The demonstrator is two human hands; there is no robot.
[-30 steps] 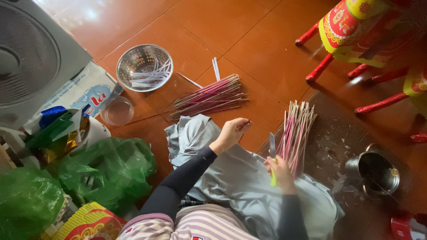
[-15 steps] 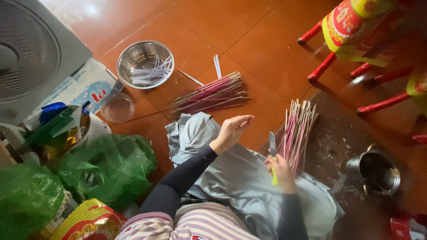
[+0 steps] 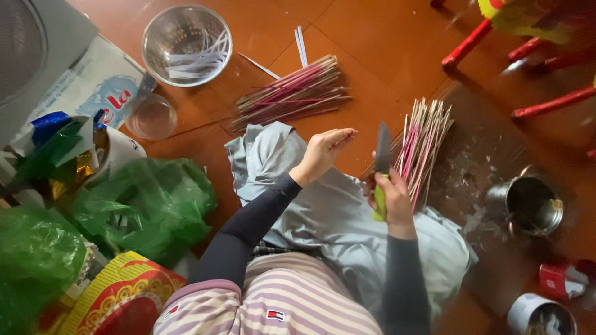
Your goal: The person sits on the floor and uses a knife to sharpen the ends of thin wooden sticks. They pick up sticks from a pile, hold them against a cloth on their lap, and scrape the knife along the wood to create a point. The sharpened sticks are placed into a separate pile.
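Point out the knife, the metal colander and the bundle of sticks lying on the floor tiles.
knife (image 3: 382,146), head view, on the flat of the blade.
metal colander (image 3: 186,69), head view, on its mesh wall.
bundle of sticks (image 3: 290,94), head view, on the bundle's middle.

fan (image 3: 31,56) cut off, red stools (image 3: 528,56) blurred

Your right hand (image 3: 391,198) grips a small knife with a lime-green handle and grey steel blade (image 3: 381,170) over a pale grey-blue cloth (image 3: 335,211) on the reddish-brown tiled floor (image 3: 372,37). Two bundles of thin pink, red and tan sticks (image 3: 292,93) lie by the cloth's far edge. Your sleeves are dark navy, your top pink-and-white striped. Crumpled translucent green plastic bags (image 3: 143,208) fill the floor's left edge beside a shiny silver metal colander (image 3: 186,44).
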